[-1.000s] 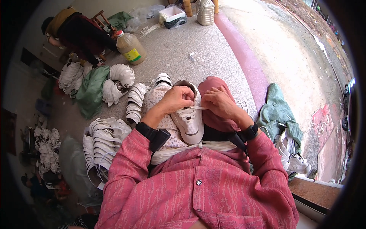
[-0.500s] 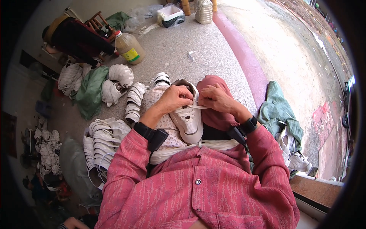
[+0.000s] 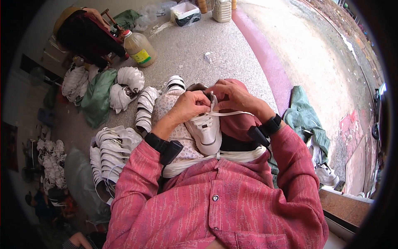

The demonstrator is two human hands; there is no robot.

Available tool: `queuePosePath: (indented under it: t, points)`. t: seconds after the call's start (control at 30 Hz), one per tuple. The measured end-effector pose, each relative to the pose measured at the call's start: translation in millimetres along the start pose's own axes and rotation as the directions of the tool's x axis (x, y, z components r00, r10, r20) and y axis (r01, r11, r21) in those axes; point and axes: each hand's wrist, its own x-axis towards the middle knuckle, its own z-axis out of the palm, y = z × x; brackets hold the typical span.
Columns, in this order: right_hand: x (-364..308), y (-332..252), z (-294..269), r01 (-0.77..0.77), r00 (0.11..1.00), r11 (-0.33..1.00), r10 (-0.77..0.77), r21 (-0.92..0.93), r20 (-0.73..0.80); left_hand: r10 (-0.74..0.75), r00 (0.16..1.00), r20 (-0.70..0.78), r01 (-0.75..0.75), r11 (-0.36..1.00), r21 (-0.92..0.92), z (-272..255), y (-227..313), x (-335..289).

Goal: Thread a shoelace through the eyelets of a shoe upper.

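Note:
A white sneaker (image 3: 208, 139) lies on my lap with its toe toward me and its opening away. At its upper eyelets my left hand (image 3: 191, 106) is closed in a pinch on a flat white shoelace (image 3: 232, 113). A length of that lace trails to the right, beneath my other hand. My right hand (image 3: 236, 98) has its fingers curled over the right edge of the shoe's opening, thumb near the lace. The fingertips partly hide the top eyelets. A bundle of white laces (image 3: 244, 155) lies across my waist.
Stacked white shoe uppers (image 3: 114, 151) lie at my left, with another stack (image 3: 146, 108) closer in. Farther off stand a green sack (image 3: 99, 97) and a large plastic jug (image 3: 139, 49). A person (image 3: 85, 35) bends over at far left. Sneakers (image 3: 326, 175) and green cloth (image 3: 307, 114) lie at right.
My right hand has risen slightly and shifted toward the shoe's opening. More lace now shows trailing to the right. My left hand stays nearly in place. The bending person has moved a little.

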Motion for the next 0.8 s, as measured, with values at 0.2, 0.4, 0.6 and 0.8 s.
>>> queuePosePath:
  t: [0.2,0.4,0.6,0.8]
  points:
    - [13,21,0,0.075,0.992,0.989,-0.087,0.129,0.089,0.032,0.999,-0.037,-0.027,0.991,0.132,1,6,-2]
    - [12,25,3,0.126,0.987,0.984,-0.137,0.123,0.087,0.266,0.955,-0.128,-0.213,0.922,0.323,-28,6,-4]
    - [10,22,5,0.060,0.994,0.986,-0.073,0.158,0.077,0.443,0.482,-0.756,0.241,0.763,0.600,-208,3,-23]
    - [6,11,1,0.064,0.998,0.988,-0.066,0.141,0.010,0.378,0.387,-0.841,0.226,0.845,0.484,-205,-20,-59]
